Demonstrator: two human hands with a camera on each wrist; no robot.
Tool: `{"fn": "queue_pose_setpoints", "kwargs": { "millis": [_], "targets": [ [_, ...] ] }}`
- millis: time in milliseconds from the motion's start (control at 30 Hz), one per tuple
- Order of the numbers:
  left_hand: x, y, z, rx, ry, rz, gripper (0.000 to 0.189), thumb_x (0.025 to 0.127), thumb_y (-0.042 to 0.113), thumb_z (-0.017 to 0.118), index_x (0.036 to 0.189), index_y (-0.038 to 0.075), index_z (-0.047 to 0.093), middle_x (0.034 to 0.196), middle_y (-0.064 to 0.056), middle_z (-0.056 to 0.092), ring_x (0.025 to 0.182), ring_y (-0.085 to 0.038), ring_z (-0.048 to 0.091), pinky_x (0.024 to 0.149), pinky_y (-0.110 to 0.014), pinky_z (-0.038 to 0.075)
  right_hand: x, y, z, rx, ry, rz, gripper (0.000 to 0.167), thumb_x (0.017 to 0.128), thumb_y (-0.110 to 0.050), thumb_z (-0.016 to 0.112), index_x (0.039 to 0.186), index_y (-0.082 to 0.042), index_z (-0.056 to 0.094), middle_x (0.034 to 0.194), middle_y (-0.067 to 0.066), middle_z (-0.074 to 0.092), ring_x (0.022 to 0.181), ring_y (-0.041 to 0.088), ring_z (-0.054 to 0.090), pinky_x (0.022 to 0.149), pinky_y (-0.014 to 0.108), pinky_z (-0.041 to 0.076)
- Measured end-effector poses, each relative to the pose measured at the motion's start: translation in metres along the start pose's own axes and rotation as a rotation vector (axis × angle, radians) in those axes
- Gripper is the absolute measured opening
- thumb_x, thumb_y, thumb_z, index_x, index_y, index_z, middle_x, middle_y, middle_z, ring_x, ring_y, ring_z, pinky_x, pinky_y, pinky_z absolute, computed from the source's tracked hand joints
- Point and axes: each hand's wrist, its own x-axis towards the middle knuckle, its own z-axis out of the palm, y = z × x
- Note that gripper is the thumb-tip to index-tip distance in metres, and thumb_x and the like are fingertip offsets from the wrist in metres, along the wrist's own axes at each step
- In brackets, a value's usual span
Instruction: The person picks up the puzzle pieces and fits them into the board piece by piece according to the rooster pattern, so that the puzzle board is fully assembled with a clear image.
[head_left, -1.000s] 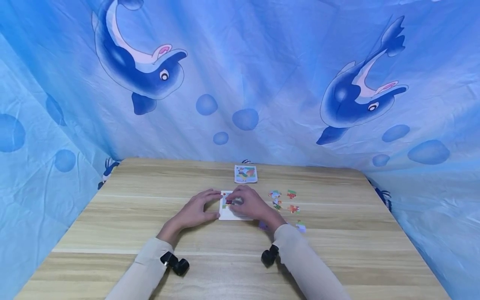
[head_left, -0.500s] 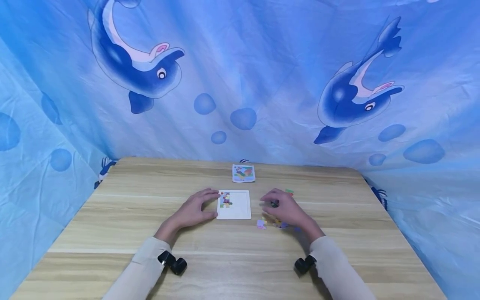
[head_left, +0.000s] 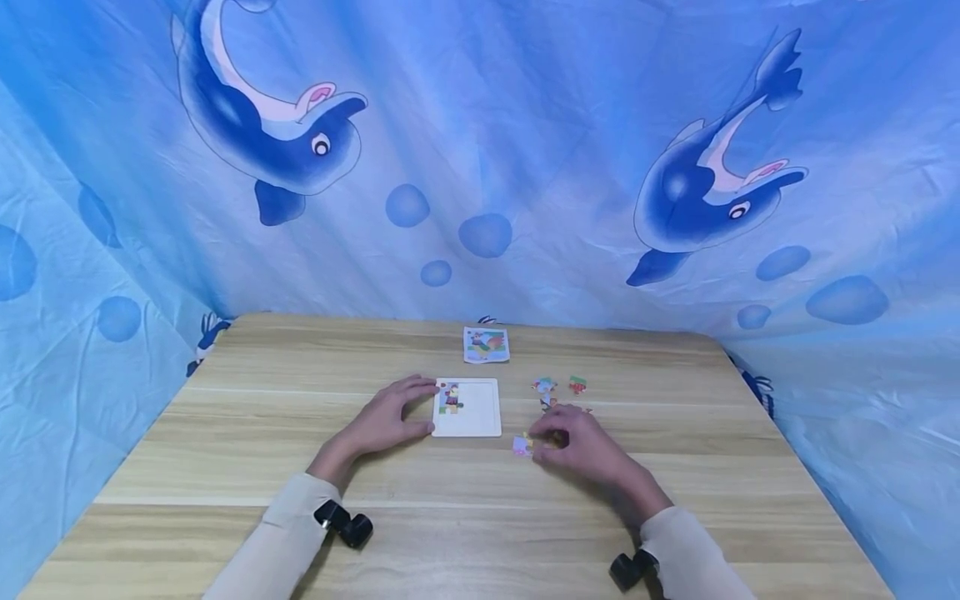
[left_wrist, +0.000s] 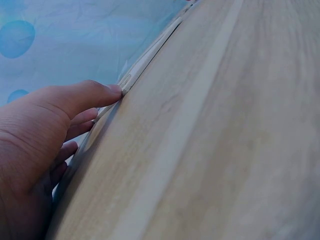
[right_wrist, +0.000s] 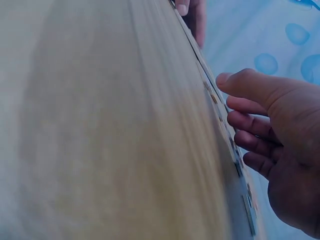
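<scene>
A white puzzle tray (head_left: pixel 480 408) lies flat on the table, with a few joined picture pieces (head_left: pixel 450 398) along its left side. My left hand (head_left: pixel 386 421) touches the tray's left edge, thumb near the front corner and fingers near the back one. In the left wrist view its thumb (left_wrist: pixel 95 95) lies extended against the tray's edge. My right hand (head_left: pixel 581 442) is low over loose jigsaw pieces, thumb and index finger apart beside a purple puzzle piece (head_left: pixel 522 447). No piece shows between those fingers in the right wrist view, where the hand (right_wrist: pixel 280 125) is loosely curled.
Behind the tray lies a small reference picture card (head_left: pixel 486 345). More loose jigsaw pieces (head_left: pixel 543 385) and a red-green piece (head_left: pixel 577 384) lie right of the tray. Some pieces are hidden under my right hand. A blue dolphin-print curtain (head_left: pixel 570 167) surrounds the wooden table (head_left: pixel 420 517).
My right hand has left the tray, moved right over the loose pieces, then come toward the front beside the purple piece. My left hand stays at the tray's edge.
</scene>
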Motion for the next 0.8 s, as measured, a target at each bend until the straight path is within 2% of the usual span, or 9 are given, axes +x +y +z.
{"fn": "queue_pose_setpoints", "kwargs": {
  "millis": [100, 233, 400, 533, 800],
  "targets": [
    [0.000, -0.001, 0.000, -0.004, 0.000, 0.002, 0.063, 0.089, 0.031, 0.076, 0.147, 0.012, 0.059, 0.159, -0.011, 0.049, 0.153, -0.041, 0.035, 0.122, -0.069, 0.028, -0.001, -0.001, 0.003, -0.032, 0.007, -0.016, 0.028, 0.084, -0.031, 0.084, 0.111, -0.023, 0.078, 0.118, -0.004, 0.073, 0.129, 0.029, 0.060, 0.111, 0.052, 0.049],
    [0.000, -0.002, 0.001, -0.001, -0.001, 0.009, 0.063, 0.089, 0.031, 0.076, 0.147, 0.013, 0.059, 0.159, -0.010, 0.049, 0.154, -0.040, 0.035, 0.123, -0.068, 0.028, 0.000, 0.001, 0.008, -0.075, 0.033, -0.041, 0.031, 0.083, -0.036, 0.086, 0.110, -0.022, 0.079, 0.115, -0.006, 0.071, 0.115, 0.019, 0.063, 0.099, 0.040, 0.054],
    [0.000, -0.002, 0.001, 0.004, -0.005, -0.001, 0.063, 0.089, 0.031, 0.076, 0.147, 0.014, 0.058, 0.160, -0.008, 0.049, 0.154, -0.039, 0.034, 0.123, -0.067, 0.028, 0.000, 0.002, 0.012, -0.116, 0.065, -0.073, 0.026, 0.083, -0.030, 0.087, 0.106, -0.022, 0.080, 0.111, -0.006, 0.071, 0.108, 0.015, 0.062, 0.093, 0.036, 0.055],
    [0.001, -0.002, 0.000, 0.006, -0.008, -0.010, 0.063, 0.089, 0.031, 0.076, 0.147, 0.014, 0.058, 0.159, -0.009, 0.049, 0.154, -0.039, 0.034, 0.123, -0.068, 0.028, 0.000, 0.001, 0.013, -0.122, 0.066, -0.064, 0.023, 0.083, -0.027, 0.085, 0.106, -0.024, 0.080, 0.111, -0.006, 0.070, 0.108, 0.015, 0.062, 0.093, 0.036, 0.056],
    [0.001, -0.002, 0.002, -0.003, -0.004, -0.006, 0.063, 0.090, 0.033, 0.076, 0.148, 0.014, 0.058, 0.160, -0.008, 0.049, 0.154, -0.040, 0.034, 0.123, -0.069, 0.027, 0.007, -0.006, 0.014, -0.056, 0.059, 0.000, 0.024, 0.084, -0.024, 0.084, 0.107, -0.024, 0.079, 0.110, -0.010, 0.067, 0.101, 0.009, 0.059, 0.087, 0.027, 0.053]
  ]
}}
